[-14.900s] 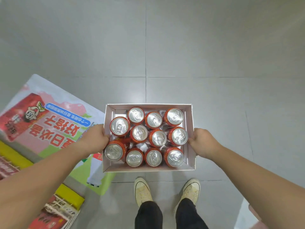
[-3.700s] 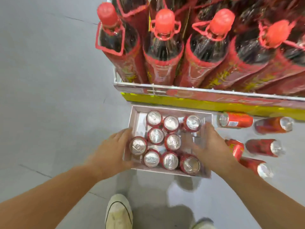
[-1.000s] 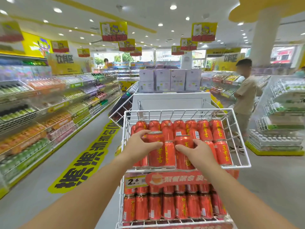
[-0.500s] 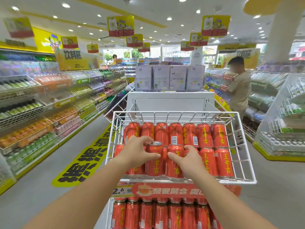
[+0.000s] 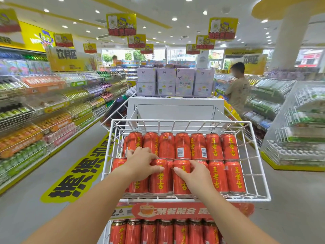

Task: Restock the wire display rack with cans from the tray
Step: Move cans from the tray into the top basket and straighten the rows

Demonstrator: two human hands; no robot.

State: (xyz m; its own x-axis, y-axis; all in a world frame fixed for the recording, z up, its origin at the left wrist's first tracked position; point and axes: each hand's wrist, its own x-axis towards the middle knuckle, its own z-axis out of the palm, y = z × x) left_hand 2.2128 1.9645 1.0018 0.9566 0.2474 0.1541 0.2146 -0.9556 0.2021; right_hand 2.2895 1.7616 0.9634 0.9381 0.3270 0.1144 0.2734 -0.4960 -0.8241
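Both hands on the front row of cans in the top basket.

Left hand (image 5: 140, 164) curls fingers round one red can (image 5: 158, 176); right hand (image 5: 195, 175) grips its neighbour (image 5: 181, 178). Front row packed; wire basket (image 5: 253, 155) has open room behind the back row.

Two bare forearms, no sleeves in view, left hand (image 5: 140, 162) and right hand (image 5: 197, 176) without rings, watch or gloves, short plain nails

Left hand (image 5: 140, 164) and right hand (image 5: 193, 175) extended, fingers curled.
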